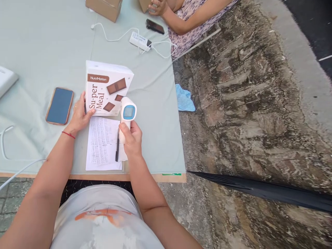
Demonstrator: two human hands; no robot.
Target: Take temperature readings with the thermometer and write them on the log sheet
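My left hand [80, 114] grips the lower left corner of a white box [103, 91] printed "NutriMotion Su-per Meal" with brown bars, its thumb on the front face. In my right hand [132, 138] is a white infrared thermometer [127, 112], held by its handle, with a blue-framed screen facing me. The thermometer's head overlaps the box's lower right corner; whether they touch I cannot tell. Below the box lie sheets of paper [100, 152] covered in written rows. A black pen [117, 148] rests along their right side, partly hidden by my right hand.
A smartphone [59, 105] lies left of my left hand. Farther back are a white power bank [140, 41] with a cable, a dark phone [155, 26] and a cardboard box [105, 8]. Another person's arm [181, 26] rests at the table's far right. A blue cloth [184, 98] hangs by the right edge.
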